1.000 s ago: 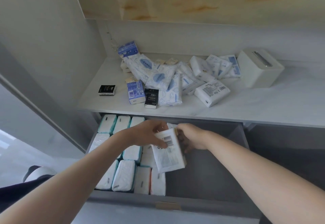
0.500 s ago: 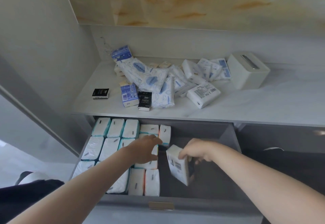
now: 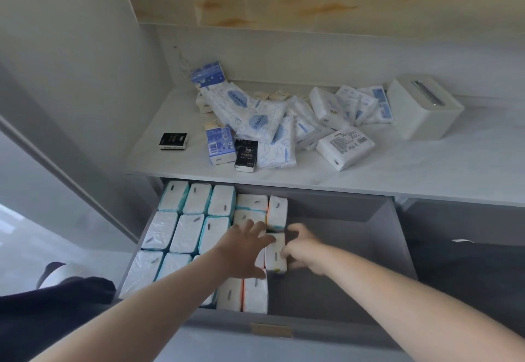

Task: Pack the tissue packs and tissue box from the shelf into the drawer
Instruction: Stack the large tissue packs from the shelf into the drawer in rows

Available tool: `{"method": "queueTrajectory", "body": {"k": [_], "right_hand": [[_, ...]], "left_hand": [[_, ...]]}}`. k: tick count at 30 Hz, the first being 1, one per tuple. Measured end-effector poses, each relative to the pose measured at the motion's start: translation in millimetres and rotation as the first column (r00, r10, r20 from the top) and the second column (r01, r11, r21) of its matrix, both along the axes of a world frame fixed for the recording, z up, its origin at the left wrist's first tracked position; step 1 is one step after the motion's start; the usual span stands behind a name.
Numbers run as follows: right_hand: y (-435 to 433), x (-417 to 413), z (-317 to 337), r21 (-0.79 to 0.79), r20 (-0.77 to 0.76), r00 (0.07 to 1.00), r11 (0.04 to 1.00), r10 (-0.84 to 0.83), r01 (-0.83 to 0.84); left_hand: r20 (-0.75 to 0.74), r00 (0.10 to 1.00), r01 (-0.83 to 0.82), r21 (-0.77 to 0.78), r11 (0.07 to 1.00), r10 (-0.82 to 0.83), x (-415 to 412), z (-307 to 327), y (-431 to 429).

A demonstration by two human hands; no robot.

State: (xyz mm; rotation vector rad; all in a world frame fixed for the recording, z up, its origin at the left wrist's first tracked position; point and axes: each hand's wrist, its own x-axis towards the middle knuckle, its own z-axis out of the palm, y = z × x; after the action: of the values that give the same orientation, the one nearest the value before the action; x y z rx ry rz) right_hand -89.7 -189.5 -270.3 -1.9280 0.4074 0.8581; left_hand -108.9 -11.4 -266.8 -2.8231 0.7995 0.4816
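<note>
The open grey drawer holds several white tissue packs in rows along its left half. A white tissue pack stands on edge at the end of those rows. My right hand grips its right side with curled fingers. My left hand lies with spread straight fingers on the packs just left of it, touching that pack. On the shelf above lies a pile of tissue packs and, at the right, a white tissue box.
The drawer's right half is bare grey floor. A small black pack lies apart on the shelf's left. The cabinet side wall rises at the left. The drawer's front rim with a label is nearest me.
The pack went from held above the drawer, down into it, and now stands beside the rows. My left hand let go and moved onto the packed rows.
</note>
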Motion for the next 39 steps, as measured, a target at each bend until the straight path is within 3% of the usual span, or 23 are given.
{"method": "queueTrajectory", "body": {"k": [2,5,10,13,16,18,20,22,29,34,39], "right_hand": [[-4,4,-1,-0.08,0.069,0.97,0.971,0.231,-0.226],[-8,0,-5,-0.227,0.086,0.852,0.843,0.516,-0.488],[-4,-6,-22,-0.339,0.244,0.846,0.859,0.475,-0.384],[-1,-3,-24,-0.395,0.215,0.814,0.81,0.54,-0.433],[-1,2,-14,-0.447,0.092,0.765,0.713,0.637,-0.54],[-2,7,-1,-0.549,0.004,0.698,0.585,0.716,-0.597],[-2,14,18,-0.63,0.009,0.645,0.505,0.764,-0.59],[1,21,38,-0.654,0.1,0.617,0.519,0.781,-0.551],[33,47,100,-0.577,0.527,0.556,0.751,0.643,-0.321],[68,96,135,-0.54,0.657,0.488,0.81,0.575,-0.229],[123,162,160,-0.605,0.674,0.395,0.773,0.625,-0.191]], "left_hand": [[0.026,0.999,-0.028,0.005,1.0,0.028,-1,-4,-6],[0.009,0.997,-0.078,-0.04,0.996,0.079,2,-6,-11],[-0.064,0.996,-0.064,-0.04,0.997,0.062,11,0,-3],[-0.051,0.997,-0.055,-0.036,0.998,0.054,9,-1,-2],[-0.073,0.997,-0.042,-0.019,0.999,0.041,9,0,2],[-0.107,0.994,-0.038,-0.027,0.999,0.035,11,4,7],[-0.148,0.986,-0.085,-0.089,0.992,0.071,16,14,10],[-0.183,0.972,-0.18,-0.183,0.967,0.146,24,28,14],[-0.081,0.941,-0.331,-0.427,0.842,0.329,66,96,52],[0.032,0.913,-0.337,-0.508,0.793,0.408,103,131,86],[0.065,0.84,-0.398,-0.602,0.693,0.539,147,132,125]]}}
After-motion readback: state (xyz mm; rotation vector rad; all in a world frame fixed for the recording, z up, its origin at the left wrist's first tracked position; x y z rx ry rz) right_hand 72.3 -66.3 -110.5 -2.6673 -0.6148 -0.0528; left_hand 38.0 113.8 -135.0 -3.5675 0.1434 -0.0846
